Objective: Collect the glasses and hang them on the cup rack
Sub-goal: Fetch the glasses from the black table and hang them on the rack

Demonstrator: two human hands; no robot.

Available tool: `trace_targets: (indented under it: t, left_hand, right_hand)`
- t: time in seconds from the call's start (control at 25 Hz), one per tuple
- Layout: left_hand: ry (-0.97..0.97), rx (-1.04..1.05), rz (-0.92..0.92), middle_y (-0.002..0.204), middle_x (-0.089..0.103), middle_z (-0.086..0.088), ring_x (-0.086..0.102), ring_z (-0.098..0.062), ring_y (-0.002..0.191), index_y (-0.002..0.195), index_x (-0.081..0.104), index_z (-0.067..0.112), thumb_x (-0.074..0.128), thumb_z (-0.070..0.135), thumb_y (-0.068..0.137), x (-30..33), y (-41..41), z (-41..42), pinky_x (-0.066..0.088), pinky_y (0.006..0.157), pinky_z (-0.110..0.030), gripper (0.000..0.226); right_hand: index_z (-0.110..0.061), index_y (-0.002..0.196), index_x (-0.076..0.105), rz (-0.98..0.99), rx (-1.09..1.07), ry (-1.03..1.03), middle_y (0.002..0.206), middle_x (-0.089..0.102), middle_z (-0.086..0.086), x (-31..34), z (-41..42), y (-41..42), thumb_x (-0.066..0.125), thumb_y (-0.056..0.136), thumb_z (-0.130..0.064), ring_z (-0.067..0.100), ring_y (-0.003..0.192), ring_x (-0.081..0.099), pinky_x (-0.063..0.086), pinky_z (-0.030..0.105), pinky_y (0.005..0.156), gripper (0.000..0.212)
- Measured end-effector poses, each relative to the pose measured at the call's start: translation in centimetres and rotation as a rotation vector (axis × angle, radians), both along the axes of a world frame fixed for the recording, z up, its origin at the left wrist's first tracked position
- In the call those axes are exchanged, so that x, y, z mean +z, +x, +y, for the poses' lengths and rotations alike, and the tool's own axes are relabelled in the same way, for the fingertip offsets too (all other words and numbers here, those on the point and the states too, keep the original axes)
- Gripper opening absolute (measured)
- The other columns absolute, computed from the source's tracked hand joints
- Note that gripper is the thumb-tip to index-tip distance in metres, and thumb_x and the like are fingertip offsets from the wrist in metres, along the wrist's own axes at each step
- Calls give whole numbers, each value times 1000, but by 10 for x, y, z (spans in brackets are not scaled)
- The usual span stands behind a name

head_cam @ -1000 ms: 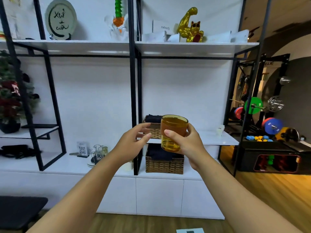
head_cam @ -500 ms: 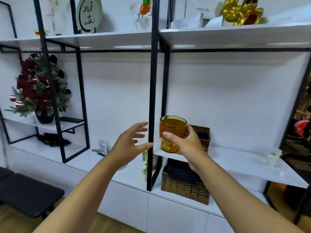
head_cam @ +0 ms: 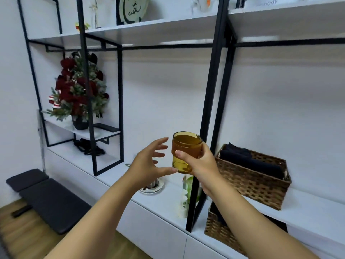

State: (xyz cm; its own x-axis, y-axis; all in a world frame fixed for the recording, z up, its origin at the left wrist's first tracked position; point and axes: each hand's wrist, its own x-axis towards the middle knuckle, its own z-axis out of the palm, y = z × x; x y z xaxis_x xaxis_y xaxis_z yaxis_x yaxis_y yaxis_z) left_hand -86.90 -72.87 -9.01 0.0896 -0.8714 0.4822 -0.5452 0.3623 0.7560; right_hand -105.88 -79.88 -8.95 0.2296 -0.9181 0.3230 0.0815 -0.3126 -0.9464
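An amber glass [head_cam: 184, 150] is held upright in front of me at mid-frame, with my right hand [head_cam: 200, 161] wrapped around its right side and thumb across its front. My left hand [head_cam: 149, 161] hovers just left of the glass, fingers spread, its thumb tip close under the glass base; I cannot tell if it touches. Below my left hand, a round silvery base [head_cam: 152, 187] of the cup rack shows on the white counter, mostly hidden by the hand.
A black metal shelf post [head_cam: 209, 109] stands right behind the glass. A wicker basket [head_cam: 250, 180] with dark cloth sits on the right shelf, another basket [head_cam: 218, 230] below it. A flower arrangement [head_cam: 78, 90] stands at left. A dark bench [head_cam: 46, 199] lies on the floor at lower left.
The view has swung left and moved closer to the shelving. The glass stays in my right hand; my left hand has opened wider beside it.
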Motion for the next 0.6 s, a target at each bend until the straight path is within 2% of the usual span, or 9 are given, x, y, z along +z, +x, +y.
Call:
trace_targets:
  t: [0.12,0.24,0.44,0.6]
  left_hand:
    - [-22,-10,1,138,56,25,59,1,117,152,34,53,97,41,66,-5,41,-43,54,91,-22,108]
    - [-44,5,5,136,53,32,56,7,117,151,27,62,96,42,67,-5,84,-90,52,92,-21,110]
    - [-68,24,12,141,53,27,58,1,121,153,28,58,95,41,69,-1,147,-159,53,96,-27,108]
    - [-61,16,26,151,43,27,57,-1,126,155,24,57,97,40,66,0,188,-222,52,96,-27,116]
  right_hand:
    - [-44,118,66,-1,25,-3,112,77,-15,2,-45,55,98,63,-48,7,103,74,65,45,87,64]
    - [-42,120,65,-34,24,-2,114,77,-12,8,-90,111,98,62,-50,12,106,74,65,46,87,67]
    - [-41,120,66,-51,63,-5,114,76,-11,7,-160,176,98,62,-46,15,107,74,65,49,84,66]
    - [-43,123,64,-42,72,-24,117,75,-13,4,-225,224,95,62,-50,11,110,72,64,46,90,68]
